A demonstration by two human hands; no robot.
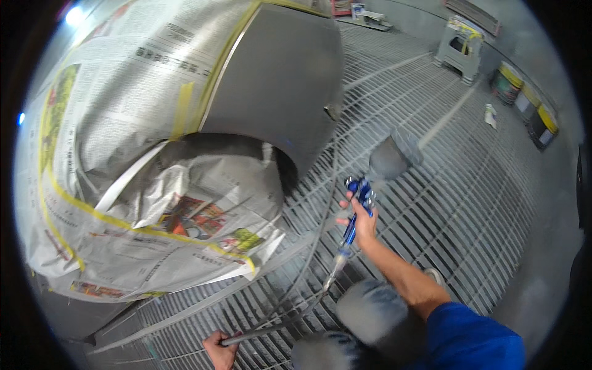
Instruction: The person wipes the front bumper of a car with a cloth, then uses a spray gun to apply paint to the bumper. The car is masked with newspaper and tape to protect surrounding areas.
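Observation:
My right hand [365, 223] is wrapped round the handle of a blue spray gun [353, 229], with a translucent grey paint cup [390, 157] tilted on top. From the bottom of the gun a dark air hose [280, 319] curves down to the left. Low in the view, my left hand [220, 350] is closed on that hose. Left of the gun, and apart from it, is a matt grey car body panel [277, 74] with a wheel arch. Newspaper [148, 68] held by yellow masking tape [184, 111] covers the car around the panel and the wheel area.
The floor is a metal grating [456, 228], with the hose trailing across it beside the car. My bent knees [373, 308] are just below the gun. At the far right stand a grey plastic stool [460, 50] and several paint buckets [507, 83] along the wall.

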